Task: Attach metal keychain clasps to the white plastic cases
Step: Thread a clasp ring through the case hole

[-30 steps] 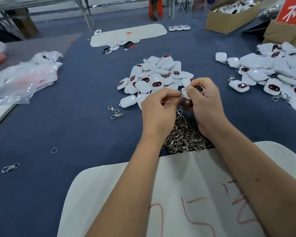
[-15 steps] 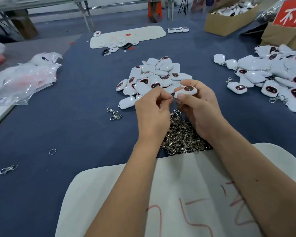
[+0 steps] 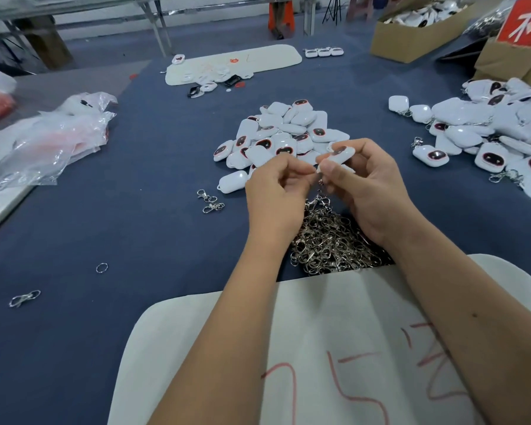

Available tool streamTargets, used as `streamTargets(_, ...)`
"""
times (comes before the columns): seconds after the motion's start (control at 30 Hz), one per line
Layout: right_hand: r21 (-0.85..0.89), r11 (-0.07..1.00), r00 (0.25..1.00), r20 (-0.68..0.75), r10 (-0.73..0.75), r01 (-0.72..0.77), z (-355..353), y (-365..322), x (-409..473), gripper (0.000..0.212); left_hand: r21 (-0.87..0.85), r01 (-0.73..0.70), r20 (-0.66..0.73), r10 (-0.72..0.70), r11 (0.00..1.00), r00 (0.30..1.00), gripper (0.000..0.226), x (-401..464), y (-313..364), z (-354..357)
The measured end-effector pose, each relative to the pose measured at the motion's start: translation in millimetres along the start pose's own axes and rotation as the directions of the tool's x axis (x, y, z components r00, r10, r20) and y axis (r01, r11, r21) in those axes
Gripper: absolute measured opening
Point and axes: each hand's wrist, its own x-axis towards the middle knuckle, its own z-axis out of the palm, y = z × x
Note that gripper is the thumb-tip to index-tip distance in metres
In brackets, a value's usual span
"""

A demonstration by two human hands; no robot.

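Clasp (image 3: 320, 181) mostly hidden between left hand (image 3: 276, 191), right hand (image 3: 370, 187), white case (image 3: 337, 156) pinched

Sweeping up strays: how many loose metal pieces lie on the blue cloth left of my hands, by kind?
Clasps beside the case pile: 2
Clasp far left: 1
Bare ring: 1
Total: 4

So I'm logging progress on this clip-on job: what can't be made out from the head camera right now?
- Whether the clasp is hooked onto the white case: the fingertips of the left hand and right hand cover the joint.
- The left hand's grip: its fingers curl over whatever they pinch.
- The red sign: cut off by the right edge.
- The cardboard box contents: far and small.
- The plastic bags: blurred.
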Motion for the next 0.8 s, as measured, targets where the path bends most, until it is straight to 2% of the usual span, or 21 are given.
streamTargets(0.1, 0.14, 0.99, 1.0, -0.018, 0.019, -0.016, -0.3, -1.9, 0.8, 0.035, -0.208, 0.141, -0.002, -0.145, 0.968, 0.989, 0.009, -2.8, 6.6, 8.6)
streamTargets(0.3, 0.168, 0.986, 1.0, -0.006, 0.015, -0.014, -2.5, 0.9, 3.6, 0.036, -0.366, 0.239, -0.043, -0.273, 0.899, 0.961, 0.012, -1.9, 10.8, 5.4)
streamTargets(0.4, 0.153, 0.988, 1.0, -0.012, 0.014, -0.012, -2.4, 1.7, 4.0, 0.036, -0.364, 0.223, -0.059, -0.261, 0.904, 0.964, 0.014, -2.7, 12.1, 4.5)
streamTargets(0.5, 0.106, 0.994, 1.0, -0.031, 0.003, 0.001, -3.5, 1.8, 4.1, 0.039, -0.219, 0.133, -0.078, -0.154, 0.966, 0.985, 0.018, -1.7, 9.1, 3.7)
streamTargets(0.6, -0.026, 0.999, 0.999, -0.041, -0.022, 0.021, -3.6, 4.1, 2.9, 0.039, 0.077, -0.026, -0.032, 0.029, 0.997, 0.999, 0.024, 0.3, 2.5, -0.1)
streamTargets(0.7, -0.173, 0.983, 0.998, 0.01, -0.062, 0.063, -3.5, 7.1, 2.0, 0.031, 0.331, -0.159, 0.068, 0.144, 0.93, 0.987, 0.019, 1.0, -2.9, -6.0)
streamTargets(0.8, -0.332, 0.937, 0.993, 0.081, -0.085, 0.107, -2.1, 9.3, 1.2, 0.036, 0.485, -0.221, 0.148, 0.169, 0.846, 0.974, 0.019, 1.4, -5.4, -9.8)
